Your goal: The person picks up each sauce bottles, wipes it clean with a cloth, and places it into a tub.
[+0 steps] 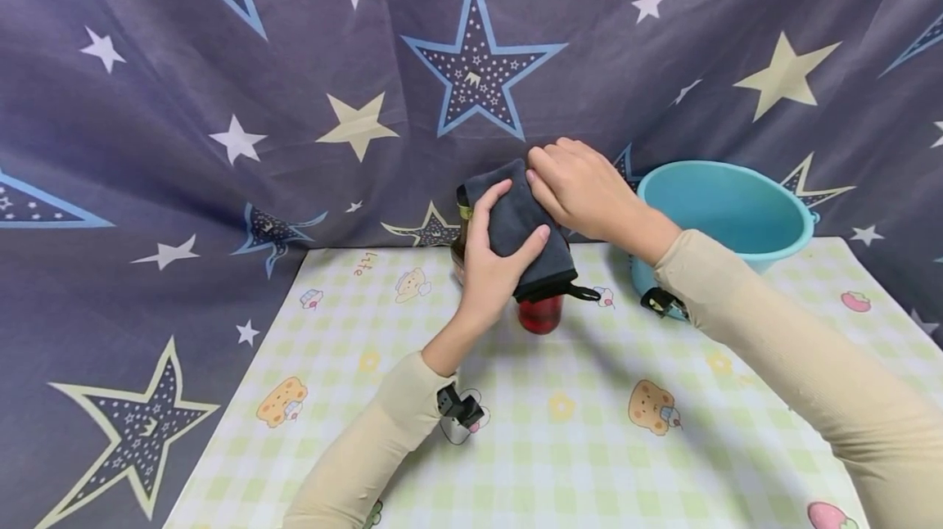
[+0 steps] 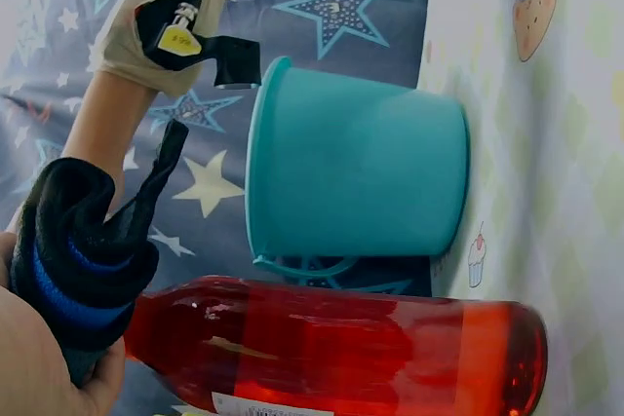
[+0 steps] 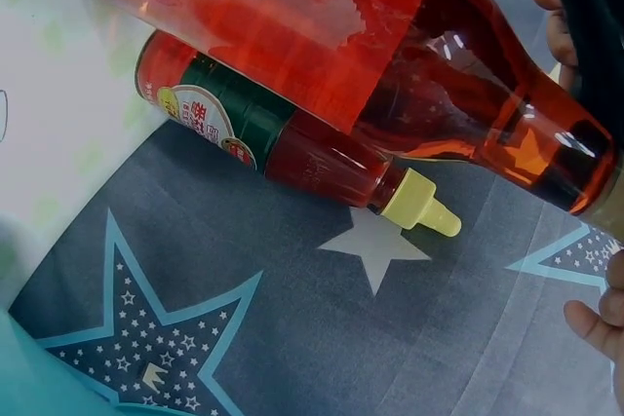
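My left hand (image 1: 492, 267) grips a folded dark grey cloth (image 1: 516, 218) with black edging and a hanging loop. Behind the cloth stands a tall glass bottle of red liquid (image 1: 540, 316), upright on the table. The left wrist view shows the cloth's blue inner folds and the bottle (image 2: 331, 348) beside them. My right hand (image 1: 578, 189) is curled at the bottle's top, beside the cloth's upper corner. Its fingers (image 3: 600, 323) show at the right wrist view's edge, near the pale bottle top (image 3: 609, 207); their exact contact is hidden.
A sauce bottle with a yellow nozzle cap (image 3: 419, 204) stands close to the red bottle. To the right is a teal bucket (image 1: 725, 210) with a handle. A checked cloth (image 1: 560, 463) covers the table, and a star-patterned curtain (image 1: 295, 62) hangs behind.
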Tool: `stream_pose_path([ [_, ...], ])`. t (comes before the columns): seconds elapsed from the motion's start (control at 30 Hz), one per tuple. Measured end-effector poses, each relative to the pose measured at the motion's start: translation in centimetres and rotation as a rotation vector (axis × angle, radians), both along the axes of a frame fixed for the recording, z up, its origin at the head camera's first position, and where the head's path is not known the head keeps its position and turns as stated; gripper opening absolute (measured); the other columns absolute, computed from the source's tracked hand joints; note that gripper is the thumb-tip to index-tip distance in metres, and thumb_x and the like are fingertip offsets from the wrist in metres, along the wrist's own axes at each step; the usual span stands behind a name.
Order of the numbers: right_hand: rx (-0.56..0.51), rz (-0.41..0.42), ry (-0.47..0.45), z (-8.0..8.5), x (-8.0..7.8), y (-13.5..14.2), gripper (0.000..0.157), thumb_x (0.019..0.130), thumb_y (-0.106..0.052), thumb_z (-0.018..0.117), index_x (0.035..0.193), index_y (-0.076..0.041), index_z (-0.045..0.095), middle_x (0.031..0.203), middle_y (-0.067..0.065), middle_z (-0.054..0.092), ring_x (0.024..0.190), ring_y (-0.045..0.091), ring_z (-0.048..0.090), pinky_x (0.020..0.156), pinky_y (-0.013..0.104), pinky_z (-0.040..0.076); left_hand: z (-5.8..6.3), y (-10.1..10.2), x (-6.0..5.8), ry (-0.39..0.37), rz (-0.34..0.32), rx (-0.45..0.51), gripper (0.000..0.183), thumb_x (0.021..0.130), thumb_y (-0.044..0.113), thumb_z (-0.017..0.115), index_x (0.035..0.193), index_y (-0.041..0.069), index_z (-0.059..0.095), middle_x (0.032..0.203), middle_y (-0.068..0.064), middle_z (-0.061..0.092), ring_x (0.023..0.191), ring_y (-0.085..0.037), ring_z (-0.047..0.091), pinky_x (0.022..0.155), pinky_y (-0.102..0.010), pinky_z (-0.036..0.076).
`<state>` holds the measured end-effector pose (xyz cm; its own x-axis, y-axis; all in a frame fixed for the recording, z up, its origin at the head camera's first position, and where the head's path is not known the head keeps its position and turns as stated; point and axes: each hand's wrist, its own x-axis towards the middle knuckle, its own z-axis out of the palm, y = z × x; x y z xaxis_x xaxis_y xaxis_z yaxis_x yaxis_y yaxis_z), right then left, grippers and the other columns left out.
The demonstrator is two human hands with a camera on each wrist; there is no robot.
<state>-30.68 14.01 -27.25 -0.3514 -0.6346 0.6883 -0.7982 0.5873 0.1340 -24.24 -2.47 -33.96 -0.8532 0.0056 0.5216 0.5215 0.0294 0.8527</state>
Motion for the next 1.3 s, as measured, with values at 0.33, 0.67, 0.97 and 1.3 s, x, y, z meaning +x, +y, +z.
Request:
stream_pose_path([
  [0.33, -0.019, 0.004, 0.005, -0.1, 0.0, -0.1, 0.026, 0.107, -0.014, 0.044, 0.084, -0.003, 0.046, 0.068, 0.008, 0.041, 0.064, 0.026, 0.035, 0.067, 0.039, 0.031, -0.7, 0.0, -0.2, 0.032, 0.052, -0.076, 0.066, 0.092, 0.026, 0.078, 0.15, 0.031, 0.048, 0.152, 0.005, 0.045, 0.136, -0.014, 0.045, 0.112, -0.038, 0.04],
  [0.67, -0.03, 0.015, 0.003, -0.1, -0.1, -0.1, 0.026, 0.107, -0.016, 0.044, 0.085, -0.003, 0.049, 0.068, 0.009, 0.042, 0.065, 0.027, 0.037, 0.067, 0.038, 0.031, -1.3, -0.2, -0.2, -0.014, 0.087, -0.147, 0.063, 0.091, 0.03, 0.077, 0.147, 0.038, 0.05, 0.148, -0.001, 0.045, 0.127, -0.02, 0.045, 0.102, -0.04, 0.046],
  [0.97, -0.03, 0.03, 0.0, -0.2, 0.0, 0.0, 0.029, 0.107, -0.016, 0.043, 0.081, -0.004, 0.046, 0.067, 0.008, 0.039, 0.063, 0.026, 0.032, 0.067, 0.037, 0.028, -2.2, -0.4, -0.3, -0.038, 0.096, -0.187, 0.065, 0.089, 0.033, 0.079, 0.147, 0.04, 0.051, 0.145, -0.003, 0.046, 0.125, -0.021, 0.044, 0.101, -0.043, 0.044],
  [1.3, -0.032, 0.028, -0.005, -0.1, 0.0, -0.1, 0.029, 0.107, -0.016, 0.043, 0.081, -0.004, 0.047, 0.066, 0.008, 0.039, 0.063, 0.026, 0.033, 0.067, 0.036, 0.028, -2.8, -0.9, -0.2, -0.058, 0.103, -0.239, 0.064, 0.089, 0.033, 0.079, 0.146, 0.041, 0.05, 0.145, -0.008, 0.045, 0.124, -0.024, 0.045, 0.1, -0.051, 0.041],
])
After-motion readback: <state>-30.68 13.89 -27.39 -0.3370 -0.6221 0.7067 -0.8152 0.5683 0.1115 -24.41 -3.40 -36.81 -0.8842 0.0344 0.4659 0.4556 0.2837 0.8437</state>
